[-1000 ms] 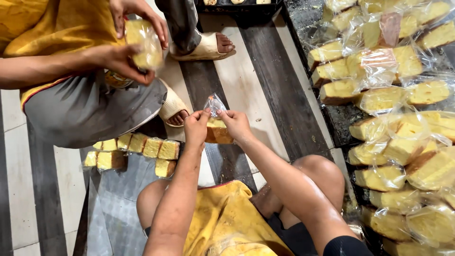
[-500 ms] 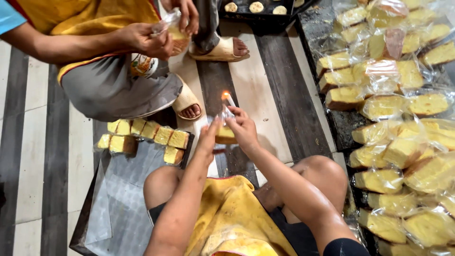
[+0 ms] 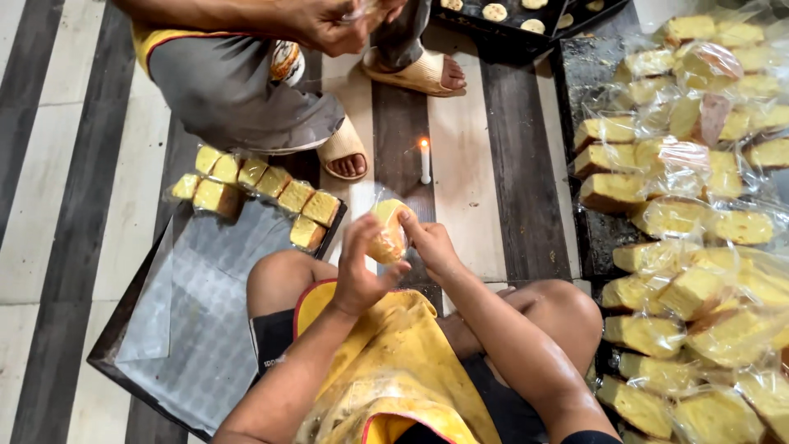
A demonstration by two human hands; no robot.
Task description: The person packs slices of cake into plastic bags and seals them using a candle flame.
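Note:
Both my hands hold one piece of yellow cake (image 3: 389, 231) wrapped in a clear plastic bag, just above my knees. My left hand (image 3: 362, 265) grips it from the left with curled fingers. My right hand (image 3: 429, 243) pinches the bag from the right. A short lit candle (image 3: 425, 160) stands on the floor a little beyond the cake. Across from me another person's hands (image 3: 329, 25) work on a bagged piece at the top edge.
A dark tray (image 3: 123, 329) lined with paper lies at my left, with a row of bare cake pieces (image 3: 259, 185) along its far edge. A big heap of bagged cake pieces (image 3: 699, 247) fills the right side. A black tray of small round cakes (image 3: 509, 12) sits at the top.
My hands have drawn the bagged cake back from the candle flame toward my lap. The candle now stands alone. The view has shifted, and the other person's hands sit higher in frame.

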